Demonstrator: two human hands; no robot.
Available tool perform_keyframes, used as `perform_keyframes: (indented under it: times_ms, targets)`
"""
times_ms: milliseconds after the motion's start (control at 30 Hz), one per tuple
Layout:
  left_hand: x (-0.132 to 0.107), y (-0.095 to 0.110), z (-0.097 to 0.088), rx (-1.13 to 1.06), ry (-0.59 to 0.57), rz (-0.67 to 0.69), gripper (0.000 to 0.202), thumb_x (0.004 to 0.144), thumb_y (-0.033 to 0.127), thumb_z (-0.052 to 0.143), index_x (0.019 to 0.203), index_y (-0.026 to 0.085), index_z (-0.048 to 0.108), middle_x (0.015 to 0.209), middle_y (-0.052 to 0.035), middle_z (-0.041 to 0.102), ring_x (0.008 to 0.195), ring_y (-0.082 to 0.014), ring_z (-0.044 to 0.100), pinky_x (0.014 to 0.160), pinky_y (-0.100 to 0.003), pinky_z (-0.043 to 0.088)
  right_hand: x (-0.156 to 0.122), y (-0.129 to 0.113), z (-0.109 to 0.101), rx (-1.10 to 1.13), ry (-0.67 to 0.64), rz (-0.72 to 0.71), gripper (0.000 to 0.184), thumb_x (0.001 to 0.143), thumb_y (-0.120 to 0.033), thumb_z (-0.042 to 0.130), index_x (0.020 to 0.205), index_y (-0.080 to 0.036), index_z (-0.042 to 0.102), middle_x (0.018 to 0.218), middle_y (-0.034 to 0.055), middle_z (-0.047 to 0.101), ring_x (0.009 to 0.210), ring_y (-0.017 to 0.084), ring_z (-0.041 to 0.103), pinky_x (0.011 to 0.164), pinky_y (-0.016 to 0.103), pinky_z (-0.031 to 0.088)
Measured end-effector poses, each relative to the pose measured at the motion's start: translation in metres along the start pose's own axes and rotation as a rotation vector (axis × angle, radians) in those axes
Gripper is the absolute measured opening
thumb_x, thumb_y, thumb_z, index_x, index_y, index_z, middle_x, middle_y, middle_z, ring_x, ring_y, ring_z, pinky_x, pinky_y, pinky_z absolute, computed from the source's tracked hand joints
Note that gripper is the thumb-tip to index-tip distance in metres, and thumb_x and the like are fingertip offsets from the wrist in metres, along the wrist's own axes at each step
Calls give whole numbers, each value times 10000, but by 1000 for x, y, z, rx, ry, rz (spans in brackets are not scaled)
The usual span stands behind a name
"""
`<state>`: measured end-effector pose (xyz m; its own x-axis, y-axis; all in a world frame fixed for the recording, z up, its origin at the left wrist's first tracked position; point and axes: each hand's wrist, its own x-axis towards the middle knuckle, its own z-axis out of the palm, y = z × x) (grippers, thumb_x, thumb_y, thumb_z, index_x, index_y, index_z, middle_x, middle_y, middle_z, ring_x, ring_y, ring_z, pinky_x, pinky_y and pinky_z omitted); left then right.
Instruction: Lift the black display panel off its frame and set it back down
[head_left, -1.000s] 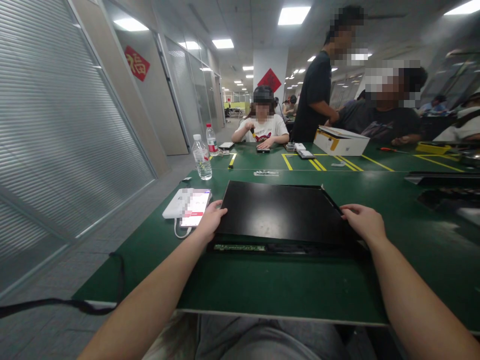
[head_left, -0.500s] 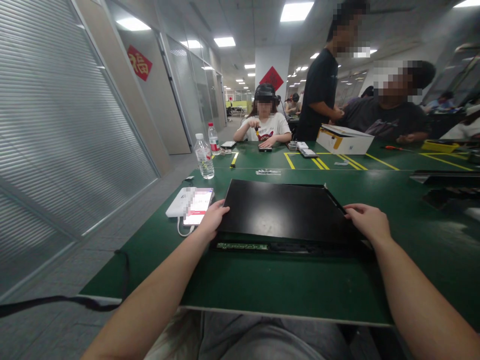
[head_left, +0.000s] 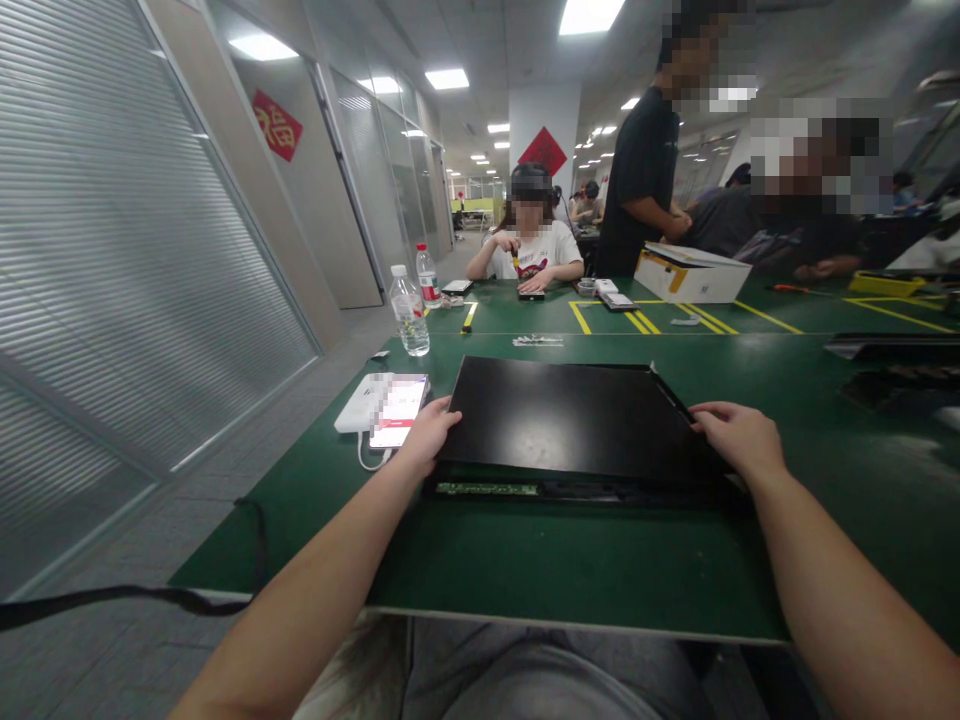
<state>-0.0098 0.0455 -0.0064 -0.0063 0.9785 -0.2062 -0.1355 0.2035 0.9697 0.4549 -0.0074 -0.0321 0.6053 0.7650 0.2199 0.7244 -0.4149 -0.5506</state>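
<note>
A flat black display panel (head_left: 562, 415) lies over a black frame on the green table (head_left: 570, 570). Along the near side the panel stands off the frame, and a narrow green circuit board (head_left: 487, 489) shows in the gap. My left hand (head_left: 433, 432) is closed on the panel's left edge, thumb on top and other fingers mostly hidden. At the right edge, my right hand (head_left: 739, 435) pinches the rim with thumb and fingers. Whether it grips the panel alone or the frame as well, I cannot tell.
Left of the panel lie a lit phone (head_left: 399, 412) and a white power bank (head_left: 358, 402) with a cable. Two bottles stand behind them, the nearer a clear water bottle (head_left: 409, 315). Across the table are a white box (head_left: 701, 275) and a seated person (head_left: 532, 245) holding a tool.
My hands and the panel hold nearly the same place; the view has shifted slightly. The seated person at the far right has moved their head a little.
</note>
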Motion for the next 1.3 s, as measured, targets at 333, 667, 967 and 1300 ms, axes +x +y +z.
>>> perform_keyframes:
  times_ms: [333, 667, 967, 1300]
  targets:
    - [-2, 2, 0, 14, 1, 7, 457, 826, 60, 664, 1276, 140, 693, 964, -97, 825, 861, -247, 795, 781, -335, 614, -2, -3, -3, 0, -18, 9, 313, 761, -397, 593, 939, -298, 831, 867, 50, 788, 841, 285, 685, 725, 406, 497]
    - [-1, 1, 1, 40, 31, -7, 449, 814, 68, 671, 1254, 154, 701, 946, -82, 823, 898, -259, 793, 819, -353, 619, -3, -8, -8, -75, -52, 32, 366, 780, -413, 576, 995, -281, 841, 917, 62, 794, 865, 277, 677, 725, 381, 478]
    - [4, -4, -1, 47, 44, 4, 467, 808, 75, 666, 1265, 165, 697, 971, -82, 821, 908, -255, 786, 783, -336, 605, -2, -10, -12, -101, -30, 8, 338, 770, -407, 570, 915, -268, 842, 888, 49, 797, 800, 246, 649, 659, 350, 428]
    - [3, -1, 0, 29, 11, -16, 476, 807, 85, 654, 1275, 152, 708, 913, -79, 818, 842, -256, 782, 735, -335, 588, 3, -6, -7, -186, -194, 19, 423, 868, -378, 564, 1147, -221, 841, 1079, 104, 795, 941, 258, 691, 761, 328, 482]
